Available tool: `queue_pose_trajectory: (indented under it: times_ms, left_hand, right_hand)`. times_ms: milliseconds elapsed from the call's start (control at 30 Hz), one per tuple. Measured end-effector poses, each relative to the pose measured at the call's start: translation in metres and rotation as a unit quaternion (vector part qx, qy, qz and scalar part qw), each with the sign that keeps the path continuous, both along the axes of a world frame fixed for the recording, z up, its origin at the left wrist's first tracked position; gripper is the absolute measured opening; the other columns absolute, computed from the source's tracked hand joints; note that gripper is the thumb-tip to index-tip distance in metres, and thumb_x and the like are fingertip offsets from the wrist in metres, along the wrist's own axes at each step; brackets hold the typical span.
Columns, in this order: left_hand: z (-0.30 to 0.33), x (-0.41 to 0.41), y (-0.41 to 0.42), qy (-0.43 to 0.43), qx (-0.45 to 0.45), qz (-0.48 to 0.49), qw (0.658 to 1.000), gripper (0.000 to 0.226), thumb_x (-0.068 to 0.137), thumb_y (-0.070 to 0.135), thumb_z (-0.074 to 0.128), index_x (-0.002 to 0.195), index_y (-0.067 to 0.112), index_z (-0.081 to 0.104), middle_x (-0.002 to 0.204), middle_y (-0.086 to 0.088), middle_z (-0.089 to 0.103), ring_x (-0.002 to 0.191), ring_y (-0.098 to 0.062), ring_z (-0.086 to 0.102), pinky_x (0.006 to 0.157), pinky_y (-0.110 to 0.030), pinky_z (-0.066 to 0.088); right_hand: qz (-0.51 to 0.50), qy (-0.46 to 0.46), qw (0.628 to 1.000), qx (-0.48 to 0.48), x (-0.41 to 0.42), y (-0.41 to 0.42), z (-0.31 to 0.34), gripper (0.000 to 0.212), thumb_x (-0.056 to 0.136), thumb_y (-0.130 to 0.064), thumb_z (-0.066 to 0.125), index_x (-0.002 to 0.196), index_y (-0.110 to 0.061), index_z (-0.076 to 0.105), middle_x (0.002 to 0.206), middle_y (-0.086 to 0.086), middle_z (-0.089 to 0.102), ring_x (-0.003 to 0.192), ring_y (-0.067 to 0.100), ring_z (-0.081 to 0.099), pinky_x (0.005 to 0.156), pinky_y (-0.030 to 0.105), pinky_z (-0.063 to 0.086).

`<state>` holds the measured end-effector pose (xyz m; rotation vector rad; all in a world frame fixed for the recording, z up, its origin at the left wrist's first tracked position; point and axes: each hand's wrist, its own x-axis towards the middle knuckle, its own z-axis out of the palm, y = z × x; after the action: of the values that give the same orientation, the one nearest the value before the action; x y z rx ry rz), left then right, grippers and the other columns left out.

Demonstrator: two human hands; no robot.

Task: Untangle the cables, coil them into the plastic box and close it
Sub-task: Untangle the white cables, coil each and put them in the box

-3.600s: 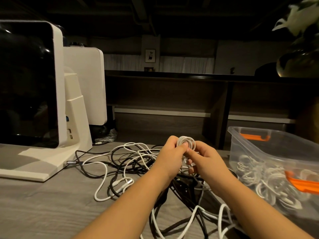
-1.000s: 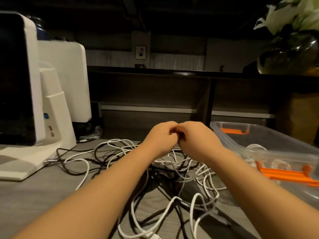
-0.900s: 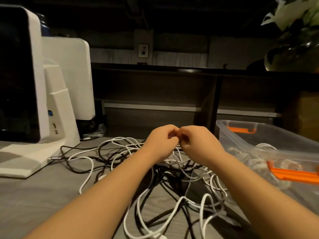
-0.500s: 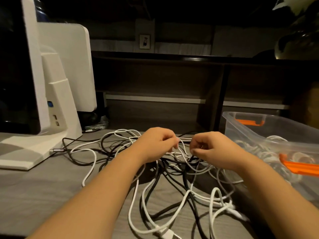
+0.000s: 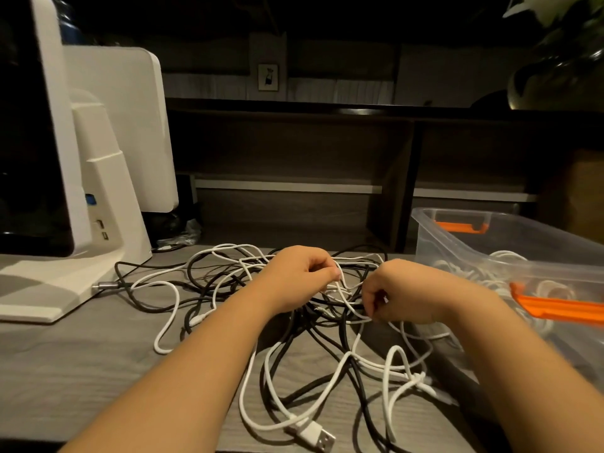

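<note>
A tangle of white and black cables (image 5: 307,348) lies spread over the grey wooden table. My left hand (image 5: 299,276) hovers above the middle of the pile and pinches a thin white cable between thumb and fingers. My right hand (image 5: 400,294) is just to its right, fingers curled round another stretch of thin white cable. A white USB plug (image 5: 315,434) lies at the front edge. The clear plastic box (image 5: 464,253) with orange latches stands at the right and holds several coiled white cables (image 5: 503,276).
A white monitor on a stand (image 5: 81,204) occupies the left of the table, with a cable plugged in at its base. A dark shelf unit (image 5: 327,152) runs behind the table. A dark vase with a plant (image 5: 562,67) sits at the top right.
A second ago my hands were pressed together above the pile. They have since moved apart and lower, drawing a thin white cable out between them. The small coil held earlier is gone from my hands.
</note>
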<state>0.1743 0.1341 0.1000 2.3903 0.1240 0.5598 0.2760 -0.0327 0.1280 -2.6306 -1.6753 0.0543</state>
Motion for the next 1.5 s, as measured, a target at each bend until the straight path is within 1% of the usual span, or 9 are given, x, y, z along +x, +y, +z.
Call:
queue_pose_trajectory:
  times_ms: [167,433,567,700,900,1100,1267,1333,1500]
  left_hand:
    - [-0.001,0.000,-0.001,-0.002,-0.031,0.003,1.000,0.027,0.101,0.031,0.053,0.079,0.035,0.068,0.072,0.010,0.063,0.076,-0.007,0.062,0.074,-0.024,0.051]
    - [-0.001,0.001,-0.001,0.001,-0.034,0.010,0.999,0.031,0.103,0.032,0.050,0.077,0.035,0.068,0.069,0.011,0.062,0.066,0.002,0.057,0.067,-0.020,0.042]
    - [-0.002,0.002,0.000,-0.025,-0.054,0.010,0.998,0.034,0.104,0.035,0.047,0.080,0.030,0.071,0.068,0.011,0.061,0.058,0.006,0.053,0.066,-0.023,0.041]
    - [-0.002,0.003,-0.001,-0.053,-0.105,0.014,0.993,0.041,0.106,0.040,0.038,0.087,0.028,0.072,0.076,0.012,0.062,0.065,0.006,0.054,0.071,-0.027,0.042]
    - [-0.001,0.001,-0.004,-0.066,-0.164,-0.011,0.984,0.061,0.102,0.057,0.025,0.086,0.025,0.074,0.076,0.006,0.063,0.075,-0.008,0.058,0.073,-0.030,0.044]
    - [0.006,-0.002,-0.004,-0.143,-0.052,0.009,0.988,0.036,0.102,0.039,0.049,0.076,0.029,0.071,0.058,0.013,0.054,0.065,-0.002,0.051,0.065,-0.019,0.041]
    - [0.012,-0.002,-0.015,-0.192,-0.326,-0.006,0.926,0.047,0.107,0.033,0.039,0.074,0.013,0.066,0.051,0.005,0.043,0.044,-0.007,0.035,0.043,-0.018,0.031]
    - [0.013,-0.002,-0.017,-0.193,-0.407,0.002,0.893,0.045,0.107,0.029,0.039,0.073,0.011,0.063,0.053,0.004,0.042,0.043,-0.007,0.032,0.043,-0.020,0.027]
    - [0.014,0.000,-0.023,-0.148,-0.542,-0.047,0.826,0.039,0.100,0.027,0.034,0.081,0.012,0.065,0.068,-0.001,0.053,0.058,-0.011,0.045,0.058,-0.027,0.029]
  right_hand:
    - [0.007,-0.042,0.999,0.001,0.004,0.000,-0.001,0.015,0.084,-0.017,0.070,0.095,-0.028,0.070,0.107,-0.010,0.059,0.099,0.010,0.056,0.088,0.030,0.050]
    - [-0.008,-0.054,0.998,-0.013,0.008,0.003,-0.005,0.016,0.087,-0.014,0.064,0.092,-0.026,0.072,0.103,-0.008,0.066,0.095,0.011,0.060,0.086,0.030,0.053]
    - [0.025,0.018,0.990,0.135,0.006,-0.003,0.001,0.014,0.090,-0.016,0.067,0.091,-0.028,0.074,0.091,-0.018,0.064,0.086,-0.001,0.060,0.074,0.016,0.049]
    - [0.047,0.041,0.955,0.289,-0.005,0.004,-0.002,0.013,0.091,-0.017,0.065,0.089,-0.029,0.069,0.089,-0.014,0.062,0.084,-0.001,0.059,0.073,0.019,0.050]
    - [-0.009,0.108,0.875,0.473,-0.003,0.010,-0.006,0.008,0.095,-0.026,0.061,0.087,-0.028,0.061,0.065,-0.006,0.057,0.056,0.003,0.048,0.052,0.018,0.040]
    - [-0.007,0.223,0.818,0.530,-0.007,0.018,-0.011,0.012,0.096,-0.026,0.060,0.086,-0.020,0.063,0.055,-0.009,0.049,0.052,0.008,0.043,0.051,0.025,0.036]
    - [-0.005,0.261,0.830,0.493,-0.013,0.020,-0.012,0.023,0.100,-0.025,0.051,0.086,-0.012,0.064,0.061,-0.002,0.059,0.060,0.013,0.054,0.062,0.029,0.045]
    - [0.007,0.258,0.843,0.472,-0.014,0.022,-0.014,0.025,0.102,-0.022,0.047,0.086,-0.015,0.064,0.065,-0.002,0.063,0.066,0.018,0.059,0.068,0.033,0.049]
    - [0.003,0.203,0.870,0.449,-0.022,0.030,-0.024,0.026,0.102,-0.019,0.047,0.080,-0.019,0.061,0.059,-0.006,0.054,0.053,0.003,0.046,0.050,0.016,0.037]
